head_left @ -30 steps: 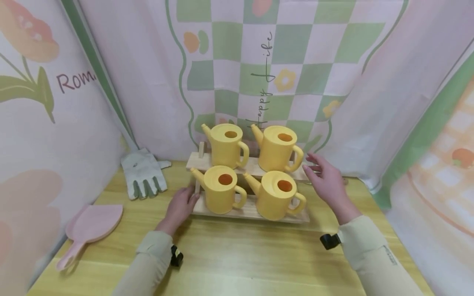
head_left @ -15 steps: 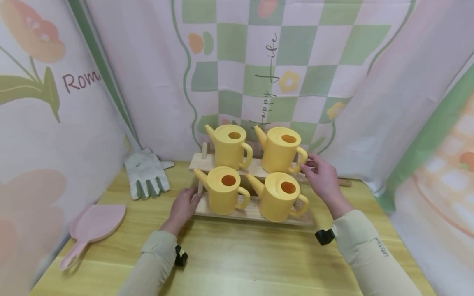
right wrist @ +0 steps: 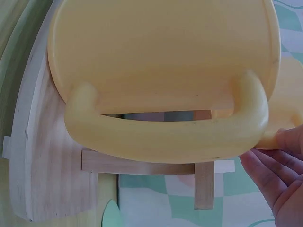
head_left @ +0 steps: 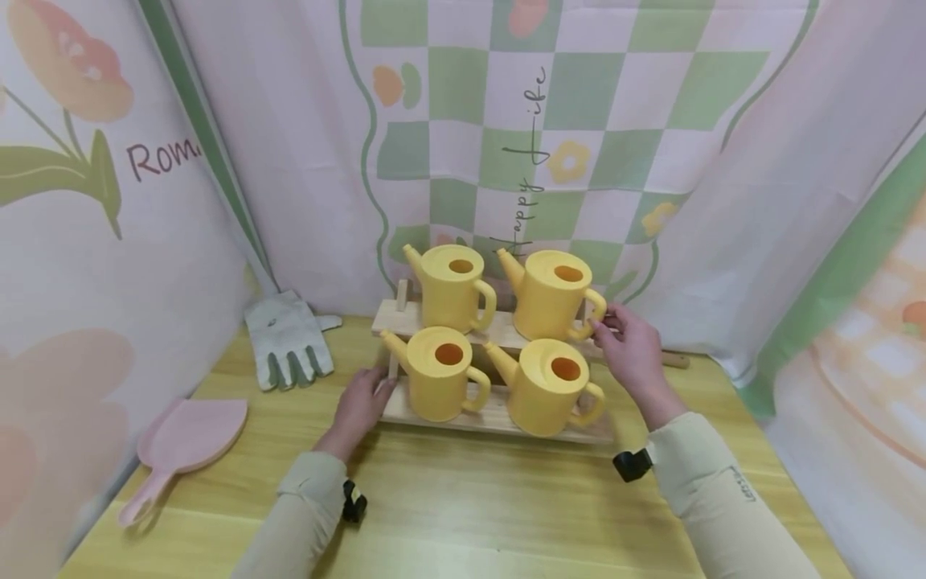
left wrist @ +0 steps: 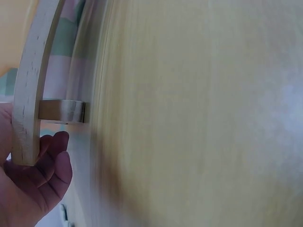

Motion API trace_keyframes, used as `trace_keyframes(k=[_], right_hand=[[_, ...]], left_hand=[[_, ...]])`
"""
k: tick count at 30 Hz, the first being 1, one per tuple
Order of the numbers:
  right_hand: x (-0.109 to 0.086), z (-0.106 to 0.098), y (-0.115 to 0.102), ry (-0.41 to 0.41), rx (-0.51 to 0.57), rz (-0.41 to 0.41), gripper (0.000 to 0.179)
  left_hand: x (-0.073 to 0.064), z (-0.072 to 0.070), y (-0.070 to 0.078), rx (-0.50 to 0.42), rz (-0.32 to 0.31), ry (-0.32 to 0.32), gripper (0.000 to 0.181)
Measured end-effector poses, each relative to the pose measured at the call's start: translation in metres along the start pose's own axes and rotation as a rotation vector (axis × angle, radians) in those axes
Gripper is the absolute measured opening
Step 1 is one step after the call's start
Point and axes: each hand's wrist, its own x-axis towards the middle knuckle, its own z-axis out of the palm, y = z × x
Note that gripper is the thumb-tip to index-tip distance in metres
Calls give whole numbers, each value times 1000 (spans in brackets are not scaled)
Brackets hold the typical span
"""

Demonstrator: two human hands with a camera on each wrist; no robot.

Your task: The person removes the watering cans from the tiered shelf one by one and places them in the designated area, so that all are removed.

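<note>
A two-tier wooden rack [head_left: 499,412] carries yellow watering cans, two on each step, spouts pointing left in the head view. My right hand [head_left: 635,350] pinches the lower part of the handle on the back right watering can [head_left: 544,301], which stands on the upper step. In the right wrist view, the front right can's handle [right wrist: 165,139] fills the middle, and thumb and fingertips meet at the farther can's handle beyond it. At the rack's left end, my left hand [head_left: 359,402] grips the lower board [left wrist: 29,90], fingers curled beneath it. The front left can [head_left: 437,382] stands closest to that hand.
A grey-white work glove [head_left: 289,342] lies left of the rack. Nearer the left table edge is a pink dustpan [head_left: 191,434]. A wooden handle [head_left: 676,360] pokes out behind my right hand, its other end hidden. Printed curtains [head_left: 304,161] hang close behind and at both sides.
My right hand has come in leftward from beside the back right can and taken hold of its handle. The left hand keeps its grip on the rack. The head view has shifted slightly.
</note>
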Motion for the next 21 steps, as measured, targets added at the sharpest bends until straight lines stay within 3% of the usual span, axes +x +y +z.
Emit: trace_keyframes(k=[10, 21], right_hand=[[0, -5, -4, 41, -9, -8, 29], [1, -24, -16, 91, 48, 21, 31]], left_hand=[[-2, -1, 1, -7, 26, 8, 44], [-1, 1, -1, -3, 35, 19, 43]])
